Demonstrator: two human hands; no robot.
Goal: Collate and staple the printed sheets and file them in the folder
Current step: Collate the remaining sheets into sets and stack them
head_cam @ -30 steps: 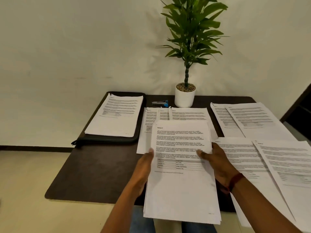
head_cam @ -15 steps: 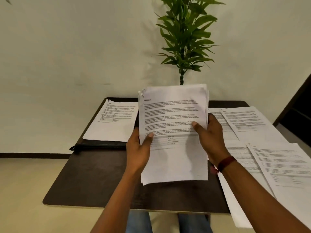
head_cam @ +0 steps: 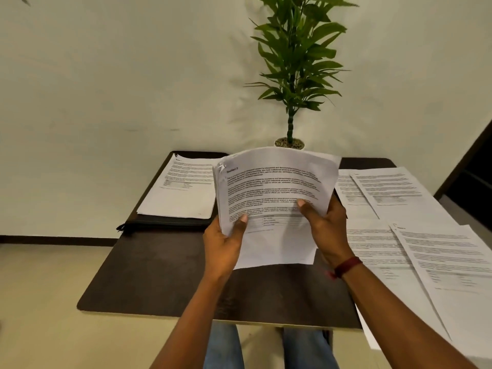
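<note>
I hold a stack of printed sheets point(head_cam: 274, 187) up off the surface point(head_cam: 165, 275), at the centre of my view. Both hands are clamped on it. My left hand point(head_cam: 223, 246) grips the lower left edge at about 7 o'clock on the page, thumb pressed on the front. My right hand point(head_cam: 327, 233) grips the right edge at about 4 o'clock, thumb likewise laid across the text. The stack is tilted away from me and bows a little at the top. Its front page shows a heading, paragraphs and a small table. The top left corner looks creased; I cannot tell whether a staple sits there.

The black folder point(head_cam: 165, 222) lies at 10 o'clock on the surface, with a set of printed sheets point(head_cam: 181, 190) resting on top of it. At 2 o'clock two overlapping sets of pages point(head_cam: 386, 193) lie flat, and at 4 o'clock two more overlapping sets point(head_cam: 439, 262) reach past the near right edge of the surface.

At 12 o'clock a green plant point(head_cam: 295, 62) rises against the wall. Only the gravel-filled top of its pot point(head_cam: 289, 143) shows above the held sheets.

A red band point(head_cam: 347, 266) circles my right wrist. My knees in blue jeans point(head_cam: 223, 347) show below the near edge at 6 o'clock.
</note>
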